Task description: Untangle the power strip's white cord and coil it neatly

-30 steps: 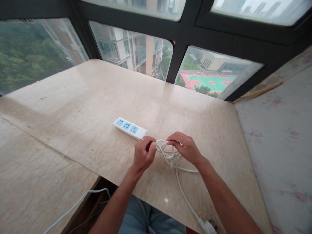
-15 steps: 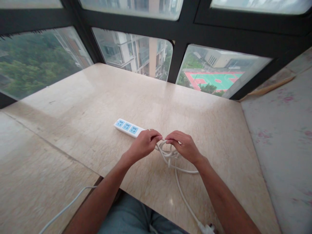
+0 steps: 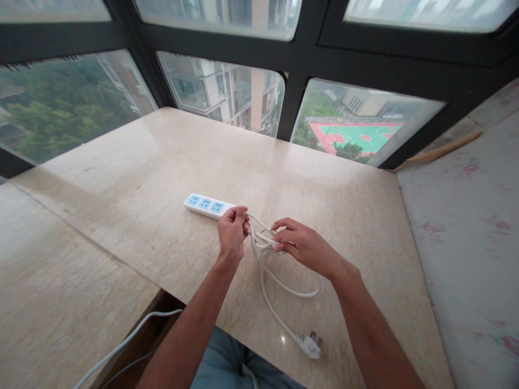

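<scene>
A white power strip [image 3: 205, 205] with blue sockets lies on the pale stone-look surface, its right end partly hidden by my left hand [image 3: 232, 232]. The fingers of that hand are closed on the white power cord [image 3: 265, 270] close to the strip. My right hand [image 3: 306, 243] pinches loops of the same cord a little to the right, thumb and fingertips against them. Below the hands the cord is tangled, and one loose loop spreads rightward. Its plug [image 3: 311, 346] rests near the front edge, prongs showing.
Another white cable [image 3: 125, 340] runs over a dark opening [image 3: 156, 324] at the lower left. Dark window frames [image 3: 227, 43] border the back of the surface [image 3: 133, 162]. A flowered wall [image 3: 454, 227] stands on the right. My legs [image 3: 227, 356] are below the front edge.
My left hand has moved left and slightly up, away from the right hand, drawing the cord loops left. The plug has shifted left and up into fuller view.
</scene>
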Demonstrator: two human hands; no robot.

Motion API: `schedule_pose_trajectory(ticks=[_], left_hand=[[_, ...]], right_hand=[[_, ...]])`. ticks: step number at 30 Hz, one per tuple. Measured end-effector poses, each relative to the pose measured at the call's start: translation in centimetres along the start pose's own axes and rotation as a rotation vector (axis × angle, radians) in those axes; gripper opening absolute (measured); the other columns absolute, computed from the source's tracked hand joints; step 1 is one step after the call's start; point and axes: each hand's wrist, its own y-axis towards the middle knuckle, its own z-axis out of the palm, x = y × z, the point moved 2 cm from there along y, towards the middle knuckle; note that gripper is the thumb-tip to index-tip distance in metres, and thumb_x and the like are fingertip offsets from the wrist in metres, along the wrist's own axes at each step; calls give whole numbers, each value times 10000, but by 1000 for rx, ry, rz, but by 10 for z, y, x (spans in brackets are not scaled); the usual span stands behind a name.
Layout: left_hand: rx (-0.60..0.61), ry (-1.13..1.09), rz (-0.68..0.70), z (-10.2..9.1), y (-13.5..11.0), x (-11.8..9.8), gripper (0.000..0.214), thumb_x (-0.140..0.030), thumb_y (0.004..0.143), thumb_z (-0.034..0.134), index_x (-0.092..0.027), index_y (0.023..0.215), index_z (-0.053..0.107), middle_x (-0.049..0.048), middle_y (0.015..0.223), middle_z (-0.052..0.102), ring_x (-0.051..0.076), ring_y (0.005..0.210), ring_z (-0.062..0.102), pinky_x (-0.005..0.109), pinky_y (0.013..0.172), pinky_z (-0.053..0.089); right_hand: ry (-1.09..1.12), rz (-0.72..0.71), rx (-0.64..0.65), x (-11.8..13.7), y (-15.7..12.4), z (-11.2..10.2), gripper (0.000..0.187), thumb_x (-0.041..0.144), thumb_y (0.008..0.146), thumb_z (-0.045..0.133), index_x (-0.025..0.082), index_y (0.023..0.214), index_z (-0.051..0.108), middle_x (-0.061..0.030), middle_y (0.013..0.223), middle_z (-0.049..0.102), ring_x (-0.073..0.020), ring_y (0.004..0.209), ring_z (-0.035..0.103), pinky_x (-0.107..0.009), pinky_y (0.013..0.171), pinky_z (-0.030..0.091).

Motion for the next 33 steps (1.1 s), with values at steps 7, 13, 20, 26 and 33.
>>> schedule_pose_trajectory(ticks=[7, 13, 20, 26, 33], left_hand=[[272, -84, -19, -11, -9, -28, 452, -224, 622, 829, -164, 979, 558, -28, 769, 587, 89, 609, 568, 253, 598, 510], [404, 64, 39, -11, -29, -30, 450, -114, 646, 795, -175, 1050, 608, -8, 862, 550, 87, 792, 544, 189, 676, 475], [483, 45, 106, 0, -34, -27, 318, -159, 746, 721, -187, 1048, 626, -1, 904, 523, 86, 763, 549, 213, 690, 492], [514, 59, 90, 1, -38, -28, 253, -189, 795, 659, -185, 1044, 612, -8, 890, 531, 66, 631, 567, 222, 597, 486], [278, 120, 161, -5, -36, -44, 248, -180, 727, 711, -169, 953, 610, -19, 867, 568, 74, 603, 624, 240, 620, 519]], right_hand=[[46, 87, 77, -1, -12, -8, 59, 204, 892, 620, 199, 846, 657, -70, 1056, 642, -164, 936, 626, -292, 831, 484], [-116, 104, -45, 10, -8, -2, 267, 433, 832, 692, 182, 911, 643, -130, 1126, 637, -256, 1032, 601, -407, 893, 480], [-251, 186, -251, 45, 0, 11, 221, 394, 858, 666, 176, 894, 667, -81, 873, 642, -217, 833, 593, -339, 735, 461], [117, 408, -86, 35, -1, 21, 196, 338, 881, 619, 189, 772, 685, -12, 695, 664, -133, 619, 571, -260, 592, 388], [627, 488, -260, 20, -6, 9, 271, 417, 762, 710, 169, 709, 616, 15, 629, 570, -95, 545, 475, -225, 509, 348]])
